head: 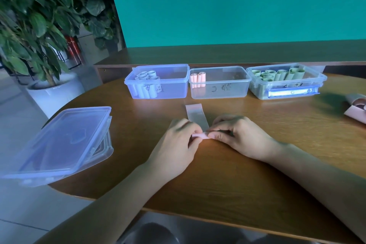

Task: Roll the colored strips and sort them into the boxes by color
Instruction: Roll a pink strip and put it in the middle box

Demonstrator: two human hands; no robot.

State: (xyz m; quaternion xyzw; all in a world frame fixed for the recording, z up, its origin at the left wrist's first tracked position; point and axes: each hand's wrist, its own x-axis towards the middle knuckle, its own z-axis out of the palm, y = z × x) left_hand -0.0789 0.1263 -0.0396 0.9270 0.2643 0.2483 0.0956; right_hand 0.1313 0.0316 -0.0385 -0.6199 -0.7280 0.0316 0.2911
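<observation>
While rolled: 3 pink rolls (pixel 197 80).

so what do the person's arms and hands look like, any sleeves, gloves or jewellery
Both forearms are bare as far as the frame shows, with no sleeves in view. The left hand and right hand wear no gloves, and no rings, watch or bracelet are visible. Fingernails look short and unpainted.

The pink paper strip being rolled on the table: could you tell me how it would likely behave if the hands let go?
The pink paper strip looks thin and floppy, so its rolled end would probably uncurl. It seems light, likely sliding easily on the smooth wooden table. Both hands, left hand and right hand, pinch it.
</observation>
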